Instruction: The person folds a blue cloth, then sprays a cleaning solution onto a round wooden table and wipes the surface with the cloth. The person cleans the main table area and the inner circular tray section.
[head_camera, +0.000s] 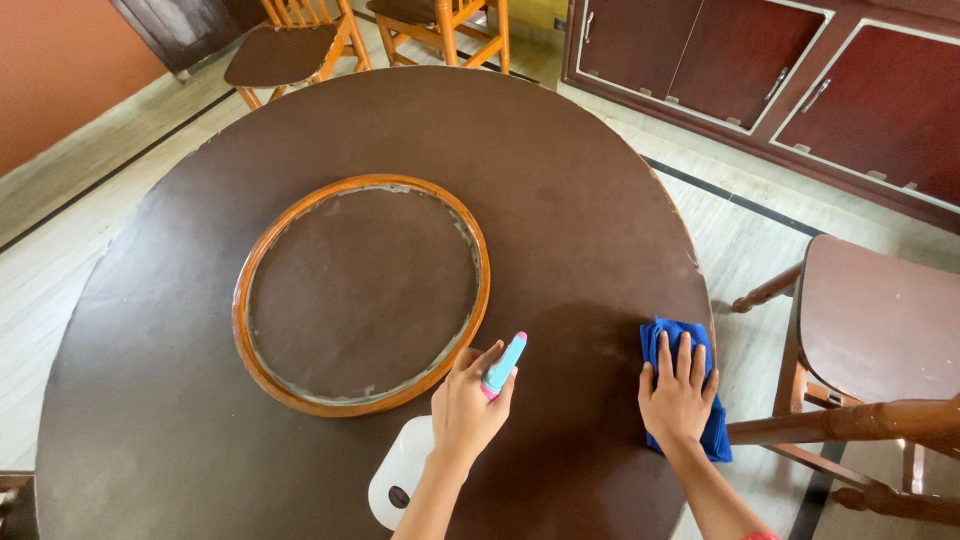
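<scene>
Hands of one person work at the near edge of a large round dark brown wooden table (560, 180), seen from a head camera looking steeply down.

Left hand (467, 410) grips a white plastic spray bottle with a turquoise and pink nozzle (503, 364). The fingers are curled tightly around the bottle's neck, with the index finger raised along the trigger, and the nozzle points up and away toward the middle of the table. The bottle's white body shows below the wrist, over the near part of the tabletop.

Right hand (679, 393) lies flat on a folded bright blue cloth (715, 432), fingers stretched out and slightly spread, pressing the cloth against the table near its right edge. The cloth sticks out above the fingertips and below the palm.

Just left of the spray bottle, an orange-brown wooden ring framing a round inset panel (362, 292) sits on the table, close to the left hand's knuckles.

A wooden chair with a dark brown seat (870, 320) stands just to the right of the table, near the cloth. Two more wooden chairs (290, 45) stand at the far side. Dark red cabinet doors (740, 60) line the far right wall, above a pale tiled floor (60, 250).
</scene>
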